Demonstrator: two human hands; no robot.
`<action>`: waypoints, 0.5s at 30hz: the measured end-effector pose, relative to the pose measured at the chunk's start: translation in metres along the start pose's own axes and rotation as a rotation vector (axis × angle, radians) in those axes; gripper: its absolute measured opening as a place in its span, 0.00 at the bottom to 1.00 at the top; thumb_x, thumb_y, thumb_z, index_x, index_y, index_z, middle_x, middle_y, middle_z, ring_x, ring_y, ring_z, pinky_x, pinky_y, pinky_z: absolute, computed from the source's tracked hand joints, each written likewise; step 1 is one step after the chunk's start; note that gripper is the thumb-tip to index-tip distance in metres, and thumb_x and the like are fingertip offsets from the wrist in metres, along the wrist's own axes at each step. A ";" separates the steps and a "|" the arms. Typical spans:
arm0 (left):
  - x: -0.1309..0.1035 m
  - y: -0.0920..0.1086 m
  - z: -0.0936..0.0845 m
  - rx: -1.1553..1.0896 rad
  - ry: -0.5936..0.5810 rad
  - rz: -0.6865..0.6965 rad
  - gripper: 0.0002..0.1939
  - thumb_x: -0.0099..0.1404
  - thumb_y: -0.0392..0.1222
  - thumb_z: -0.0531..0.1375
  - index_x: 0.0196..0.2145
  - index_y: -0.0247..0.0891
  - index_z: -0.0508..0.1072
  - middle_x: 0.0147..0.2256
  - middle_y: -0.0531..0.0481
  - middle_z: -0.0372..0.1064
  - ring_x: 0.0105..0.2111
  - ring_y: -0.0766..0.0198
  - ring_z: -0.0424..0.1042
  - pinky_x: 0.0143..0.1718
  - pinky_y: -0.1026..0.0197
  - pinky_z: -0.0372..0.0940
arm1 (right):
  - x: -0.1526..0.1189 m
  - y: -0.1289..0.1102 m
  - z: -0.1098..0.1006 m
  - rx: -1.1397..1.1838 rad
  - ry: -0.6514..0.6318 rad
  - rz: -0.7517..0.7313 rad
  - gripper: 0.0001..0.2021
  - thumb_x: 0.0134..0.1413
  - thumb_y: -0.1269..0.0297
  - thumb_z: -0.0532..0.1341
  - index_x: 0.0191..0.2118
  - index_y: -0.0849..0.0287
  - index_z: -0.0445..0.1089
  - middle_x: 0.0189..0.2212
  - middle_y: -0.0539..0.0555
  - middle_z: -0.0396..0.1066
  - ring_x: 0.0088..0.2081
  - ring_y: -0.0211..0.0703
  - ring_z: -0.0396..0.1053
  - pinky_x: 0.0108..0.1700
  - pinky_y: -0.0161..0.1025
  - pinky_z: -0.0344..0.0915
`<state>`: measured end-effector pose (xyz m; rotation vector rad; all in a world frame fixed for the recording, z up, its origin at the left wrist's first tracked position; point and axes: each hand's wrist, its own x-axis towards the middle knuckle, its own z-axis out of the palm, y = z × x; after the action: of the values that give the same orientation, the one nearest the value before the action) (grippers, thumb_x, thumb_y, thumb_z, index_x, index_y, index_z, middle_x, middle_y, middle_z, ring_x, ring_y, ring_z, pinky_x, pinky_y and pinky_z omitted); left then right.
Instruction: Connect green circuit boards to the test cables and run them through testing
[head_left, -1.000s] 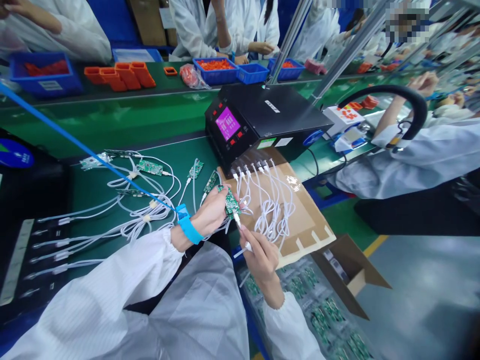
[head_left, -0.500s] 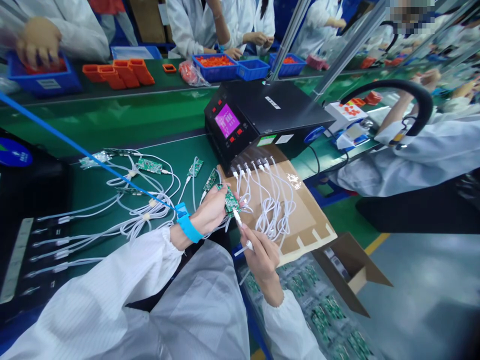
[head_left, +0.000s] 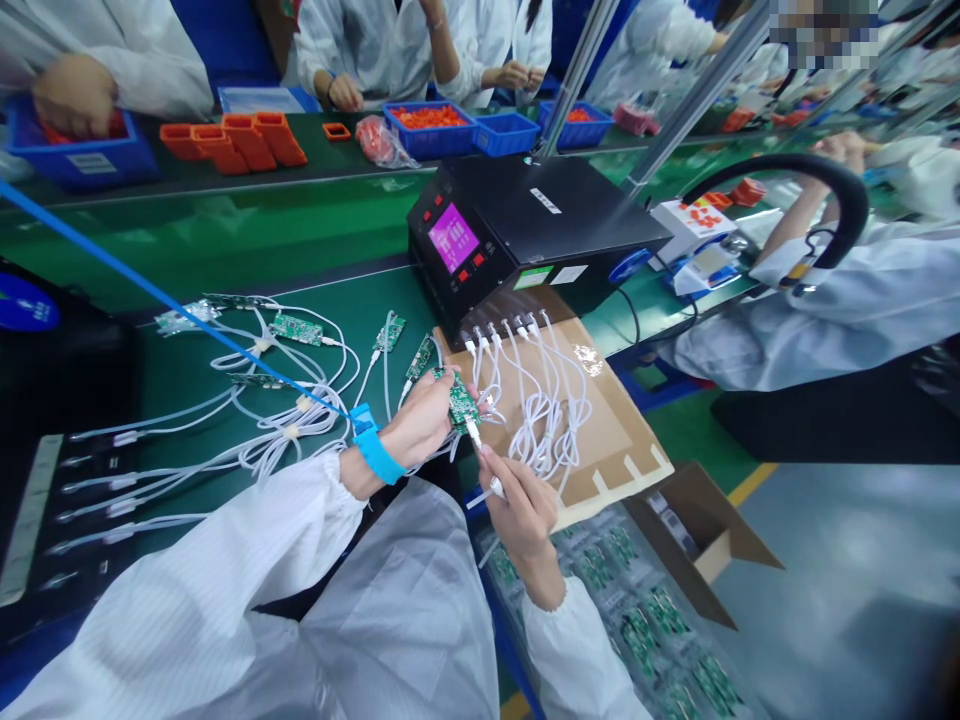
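Observation:
My left hand (head_left: 426, 418), with a blue wrist strap (head_left: 375, 445) behind it, is closed around a green circuit board (head_left: 463, 402). A white cable plug (head_left: 473, 432) meets the lower end of that board. The fingers of my right hand (head_left: 520, 505) pinch this plug; whether it is fully seated I cannot tell. Just beyond my left hand lie a small circuit board (head_left: 418, 358) and another board (head_left: 389, 335), each with a white cable. Coiled white cables (head_left: 544, 430) run from the black tester (head_left: 525, 220), whose screen glows magenta.
Further boards (head_left: 296, 329) and bundled cables (head_left: 281, 455) cover the bench to the left, beside a second black box (head_left: 45, 510). Trays of boards (head_left: 652, 620) sit low at right, near an opened carton (head_left: 701, 545). Co-workers handle orange parts (head_left: 255, 140) across the bench.
My hands, the board and the plug hold nearly the same place. Across the bench, a co-worker's hand has come into view left of the blue bin of orange parts.

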<state>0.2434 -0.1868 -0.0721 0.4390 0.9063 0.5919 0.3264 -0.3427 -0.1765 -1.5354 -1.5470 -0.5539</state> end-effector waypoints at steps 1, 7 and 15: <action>0.000 0.000 0.000 -0.001 0.001 -0.002 0.08 0.78 0.32 0.50 0.40 0.36 0.66 0.31 0.48 0.73 0.29 0.65 0.77 0.44 0.56 0.75 | 0.001 0.000 0.000 -0.002 -0.001 -0.003 0.28 0.63 0.78 0.65 0.66 0.54 0.70 0.35 0.53 0.82 0.32 0.38 0.80 0.36 0.32 0.75; 0.003 -0.001 -0.003 0.007 0.001 0.002 0.08 0.78 0.33 0.51 0.40 0.36 0.66 0.31 0.49 0.73 0.30 0.65 0.77 0.46 0.55 0.75 | 0.002 -0.002 -0.001 -0.016 0.005 0.003 0.24 0.63 0.76 0.66 0.63 0.55 0.71 0.35 0.53 0.82 0.32 0.38 0.80 0.36 0.32 0.73; -0.007 -0.002 0.003 0.052 0.009 0.049 0.08 0.79 0.33 0.47 0.43 0.38 0.63 0.30 0.51 0.72 0.30 0.66 0.77 0.44 0.58 0.74 | 0.002 -0.003 0.001 -0.042 0.016 0.039 0.21 0.64 0.77 0.65 0.60 0.56 0.74 0.34 0.53 0.81 0.32 0.37 0.80 0.37 0.32 0.73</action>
<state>0.2430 -0.1929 -0.0678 0.5064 0.9234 0.6168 0.3230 -0.3413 -0.1748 -1.5857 -1.4985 -0.5782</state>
